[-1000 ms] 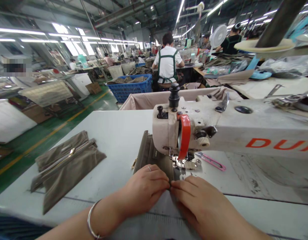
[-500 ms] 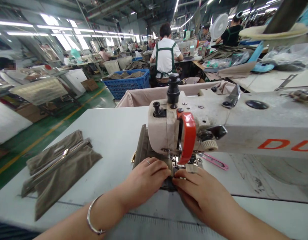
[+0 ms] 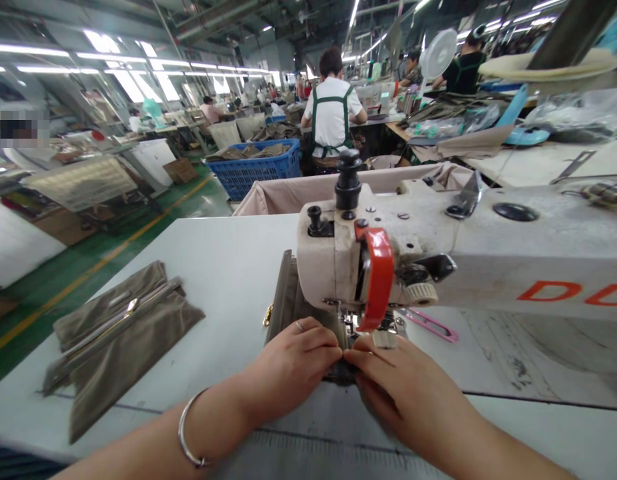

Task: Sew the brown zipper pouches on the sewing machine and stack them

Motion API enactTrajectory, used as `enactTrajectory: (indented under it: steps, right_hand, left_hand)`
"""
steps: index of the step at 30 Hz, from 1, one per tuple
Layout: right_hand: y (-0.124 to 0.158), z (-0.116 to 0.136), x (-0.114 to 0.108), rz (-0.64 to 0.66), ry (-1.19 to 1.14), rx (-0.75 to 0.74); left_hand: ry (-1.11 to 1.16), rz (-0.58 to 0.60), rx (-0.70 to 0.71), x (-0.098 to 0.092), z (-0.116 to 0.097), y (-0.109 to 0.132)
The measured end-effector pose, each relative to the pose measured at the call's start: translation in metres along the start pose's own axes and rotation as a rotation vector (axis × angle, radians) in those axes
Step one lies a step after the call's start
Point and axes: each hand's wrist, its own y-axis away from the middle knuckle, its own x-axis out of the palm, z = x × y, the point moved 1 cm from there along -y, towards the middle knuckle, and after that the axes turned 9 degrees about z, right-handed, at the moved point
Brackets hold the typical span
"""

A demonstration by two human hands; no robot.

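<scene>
As the left hand (image 3: 294,357) holds the brown cloth (image 3: 292,303) under the sewing machine (image 3: 468,240), the right hand (image 3: 408,383) holds its near right edge.

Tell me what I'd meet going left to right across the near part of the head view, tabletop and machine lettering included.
Zippered brown cloth → left hand → right hand → orange lettering on the sewing machine.

Slim silver bangle (image 3: 180,430) around left wrist (image 3: 215,419), lower left; thin ring (image 3: 299,326) on left hand (image 3: 293,367); both forearms (image 3: 143,450) sleeveless.
</scene>
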Motion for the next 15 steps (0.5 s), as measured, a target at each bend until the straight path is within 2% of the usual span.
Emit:
enactTrajectory:
  steps: [6,15]
  right_hand:
    - [-0.004,-0.005,0.002,-0.003,0.003,0.058]
    - [-0.007,-0.008,0.008,0.022,0.127,0.138]
  left_hand:
    - [0.018,-0.016,0.037,0.001,0.016,-0.003]
    - [-0.022,-0.040,-0.029,0.005,0.037,-0.011]
